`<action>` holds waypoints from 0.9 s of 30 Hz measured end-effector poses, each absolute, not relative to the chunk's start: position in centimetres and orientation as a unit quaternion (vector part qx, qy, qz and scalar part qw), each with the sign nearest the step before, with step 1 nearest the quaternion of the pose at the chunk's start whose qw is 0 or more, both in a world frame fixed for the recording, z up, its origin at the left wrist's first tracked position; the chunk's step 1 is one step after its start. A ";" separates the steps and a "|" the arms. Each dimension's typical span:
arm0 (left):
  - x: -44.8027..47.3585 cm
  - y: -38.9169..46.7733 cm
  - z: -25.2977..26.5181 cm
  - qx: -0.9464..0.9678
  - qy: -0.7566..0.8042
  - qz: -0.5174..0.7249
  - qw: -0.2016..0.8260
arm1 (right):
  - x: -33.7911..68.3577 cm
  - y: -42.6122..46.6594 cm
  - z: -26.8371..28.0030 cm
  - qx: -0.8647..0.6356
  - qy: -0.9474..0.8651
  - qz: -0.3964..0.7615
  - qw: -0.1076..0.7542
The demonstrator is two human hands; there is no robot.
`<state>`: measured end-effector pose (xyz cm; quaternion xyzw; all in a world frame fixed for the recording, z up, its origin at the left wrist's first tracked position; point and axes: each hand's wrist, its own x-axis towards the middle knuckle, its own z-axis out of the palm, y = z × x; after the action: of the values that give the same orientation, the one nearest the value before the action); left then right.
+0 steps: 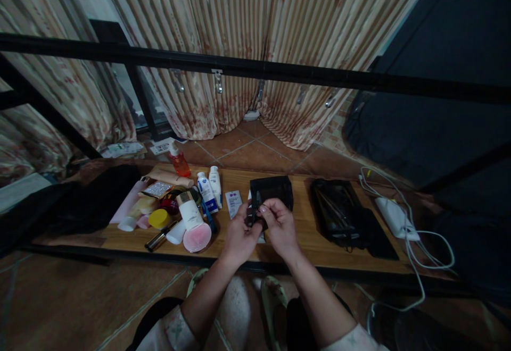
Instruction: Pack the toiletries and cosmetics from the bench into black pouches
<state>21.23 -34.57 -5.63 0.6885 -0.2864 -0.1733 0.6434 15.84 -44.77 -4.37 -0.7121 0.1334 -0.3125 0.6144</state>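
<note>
Two bare hands are held close together above the middle of the bench, at the near left part of a black mesh pouch. By the left hand the pouch's edge is pinched between thumb and fingers; by the right hand it is gripped just beside that, the fingertips almost meeting. Whether a zip or plain fabric is clasped cannot be told. A light, limp handling can be expected, with some stiffness along the bound edges; the mesh could snag, so it would best be held by seam or rim.

On the wooden bench, dark cloth is heaped at the left. Next, toiletries are crowded together, among them a yellow-lidded jar, a red spray bottle and a pink round case. Just left of the pouch a sachet is laid; to its right a second black pouch is seen, then a white box with cable. Beyond, striped curtains are hung over a tiled floor, crossed by a black rail; the right side is filled by dark fabric.
</note>
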 end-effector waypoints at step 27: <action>20.9 -34.0 -5.1 0.757 -0.352 -0.084 0.544 | 13.5 -41.3 -2.6 -0.721 0.195 -0.362 0.558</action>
<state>20.95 -33.97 -5.06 0.7567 -0.3522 -0.0837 0.5444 13.55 -41.30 -2.64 -0.7209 0.1950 -0.3624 0.5576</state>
